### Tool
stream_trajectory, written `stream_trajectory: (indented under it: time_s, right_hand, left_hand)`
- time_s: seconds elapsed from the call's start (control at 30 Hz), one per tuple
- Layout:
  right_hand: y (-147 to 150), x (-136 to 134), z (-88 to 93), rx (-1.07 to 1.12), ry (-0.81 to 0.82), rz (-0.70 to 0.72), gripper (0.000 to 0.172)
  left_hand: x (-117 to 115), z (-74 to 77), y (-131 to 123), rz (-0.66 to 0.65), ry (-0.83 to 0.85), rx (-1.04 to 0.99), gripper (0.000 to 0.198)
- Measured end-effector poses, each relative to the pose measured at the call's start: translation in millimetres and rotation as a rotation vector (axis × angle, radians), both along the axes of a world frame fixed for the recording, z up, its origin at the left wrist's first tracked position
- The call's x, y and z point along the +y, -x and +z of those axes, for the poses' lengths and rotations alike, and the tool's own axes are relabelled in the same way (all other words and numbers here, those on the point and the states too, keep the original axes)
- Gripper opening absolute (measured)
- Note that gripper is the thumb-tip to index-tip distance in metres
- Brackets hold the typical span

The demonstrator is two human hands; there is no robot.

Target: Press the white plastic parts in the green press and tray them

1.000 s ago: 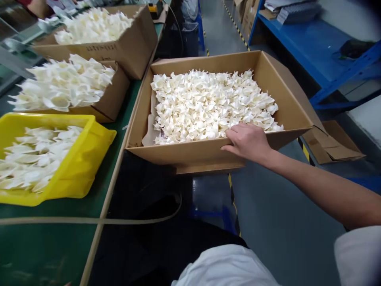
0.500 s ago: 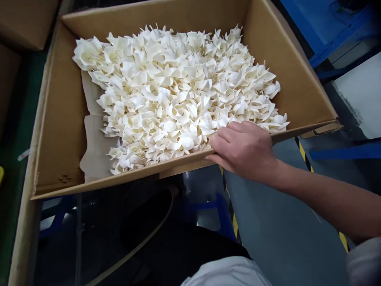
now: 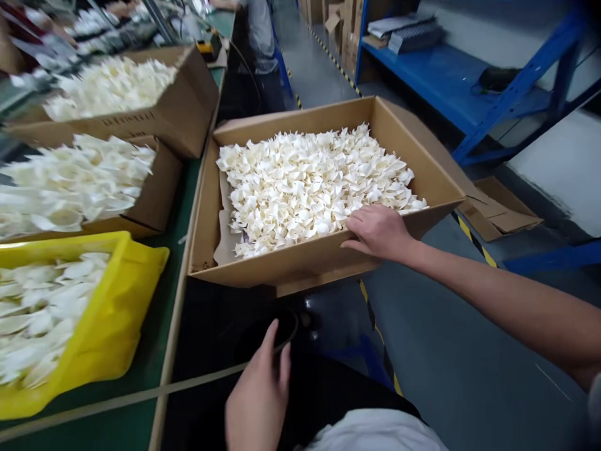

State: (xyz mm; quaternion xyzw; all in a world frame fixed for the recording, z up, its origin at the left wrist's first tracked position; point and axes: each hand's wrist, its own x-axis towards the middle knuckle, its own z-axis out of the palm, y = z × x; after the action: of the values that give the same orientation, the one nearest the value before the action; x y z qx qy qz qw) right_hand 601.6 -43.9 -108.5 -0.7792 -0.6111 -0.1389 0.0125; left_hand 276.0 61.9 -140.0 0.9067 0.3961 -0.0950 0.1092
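Gripping the near rim of the cardboard box (image 3: pixel 300 266), long axis left-right, right hand (image 3: pixel 380 233) clamped; left hand (image 3: pixel 258 394) loose, empty

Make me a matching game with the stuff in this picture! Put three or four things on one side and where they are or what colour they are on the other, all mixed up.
Things:
1. right hand
2. left hand
3. bin
4. shelf

Descriptions:
A. yellow, with white pieces in it
B. blue, at the far right
C. gripping the near edge of the big cardboard box
D. empty, low in the picture, touching no box

Pairs: 1-C, 2-D, 3-A, 4-B
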Motion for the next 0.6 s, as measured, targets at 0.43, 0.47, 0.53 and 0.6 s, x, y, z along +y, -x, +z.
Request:
stream_trajectory:
  time_s: [0.43,0.47,0.53,0.6]
  right_hand:
    - [6,2,2.5,-0.037,-0.018,-0.037,0.038]
    - [5,3,1.7,-0.036,-0.020,-0.032,0.038]
    - [3,4,0.0,-0.033,-0.026,-0.020,0.038]
    - [1,5,-1.7,-0.028,-0.035,-0.005,0.038]
  left_hand:
    - [61,-50.2,-47,-0.030,0.080,0.036,0.018]
    - [57,-36.2,-55,-0.050,0.090,-0.049,0.017]
    - [47,-1.8,-73,-0.111,0.047,-0.284,0.023]
    - [41,32.7,-93,-0.174,-0.068,-0.482,0.032]
